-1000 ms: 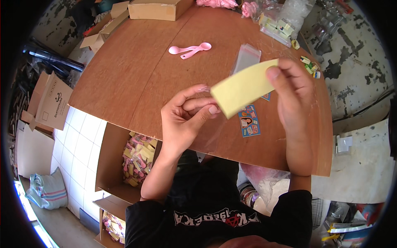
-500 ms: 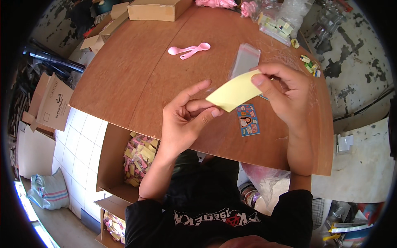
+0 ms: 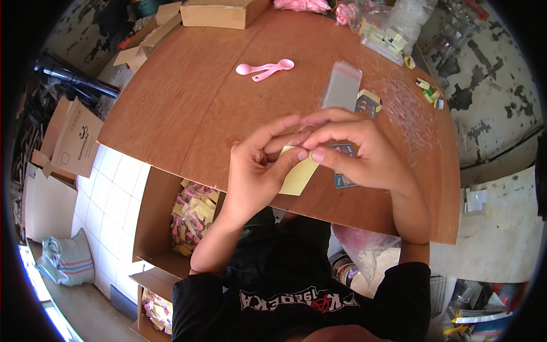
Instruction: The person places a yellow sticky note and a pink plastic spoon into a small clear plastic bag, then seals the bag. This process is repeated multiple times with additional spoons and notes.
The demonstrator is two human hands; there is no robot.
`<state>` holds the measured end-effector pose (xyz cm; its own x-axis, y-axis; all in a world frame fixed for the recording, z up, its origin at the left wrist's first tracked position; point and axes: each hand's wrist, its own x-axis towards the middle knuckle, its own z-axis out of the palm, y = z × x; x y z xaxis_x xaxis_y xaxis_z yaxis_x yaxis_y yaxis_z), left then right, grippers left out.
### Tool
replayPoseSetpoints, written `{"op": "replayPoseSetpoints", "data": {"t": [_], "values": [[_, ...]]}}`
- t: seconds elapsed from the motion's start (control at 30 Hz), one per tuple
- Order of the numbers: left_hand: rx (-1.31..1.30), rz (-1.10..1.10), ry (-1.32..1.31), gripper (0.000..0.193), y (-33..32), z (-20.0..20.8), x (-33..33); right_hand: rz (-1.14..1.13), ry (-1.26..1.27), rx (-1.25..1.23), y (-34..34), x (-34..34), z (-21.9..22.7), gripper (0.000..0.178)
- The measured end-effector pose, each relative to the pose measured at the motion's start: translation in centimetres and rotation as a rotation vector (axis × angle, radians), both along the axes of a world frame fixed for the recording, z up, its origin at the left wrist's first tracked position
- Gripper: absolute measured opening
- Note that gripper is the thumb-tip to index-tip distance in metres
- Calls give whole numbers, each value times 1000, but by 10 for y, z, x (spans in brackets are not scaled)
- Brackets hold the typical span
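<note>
Both hands meet over the near part of the brown table (image 3: 188, 102). My left hand (image 3: 256, 168) and my right hand (image 3: 359, 154) pinch a pale yellow card (image 3: 299, 176) together, its lower end hanging down below the fingers. A thin clear film seems to sit at the fingertips, too faint to be sure. A small printed card (image 3: 345, 179) lies on the table partly under my right hand. A clear plastic sleeve (image 3: 342, 85) lies just beyond the hands. Two pink plastic spoons (image 3: 265, 68) lie farther back.
Small coloured packets (image 3: 427, 94) and clear wrappers lie at the right and far edges. A cardboard box (image 3: 219, 12) stands at the back. Below the table's near-left edge an open carton (image 3: 191, 214) holds many yellow and pink packets. Flat cartons (image 3: 71, 139) lean at left.
The yellow card, held up by my right hand before, has come down toward the table. Both hands have closed together on its top edge.
</note>
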<state>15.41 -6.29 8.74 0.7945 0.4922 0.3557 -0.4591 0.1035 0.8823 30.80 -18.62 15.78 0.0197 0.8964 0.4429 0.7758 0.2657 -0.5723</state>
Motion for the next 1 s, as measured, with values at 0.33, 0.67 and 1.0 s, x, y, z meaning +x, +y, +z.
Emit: {"op": "replayPoseSetpoints", "data": {"t": [0.33,0.67,1.0], "values": [[561,366,-63,38,0,-4,-6,-70,392,-455,-2,-20,3,25],[333,197,213,54,34,-26,-40,124,571,-449,61,8,-3,17],[262,208,361,47,47,-24,-48,-184,-661,-150,179,114,-69,31]]}}
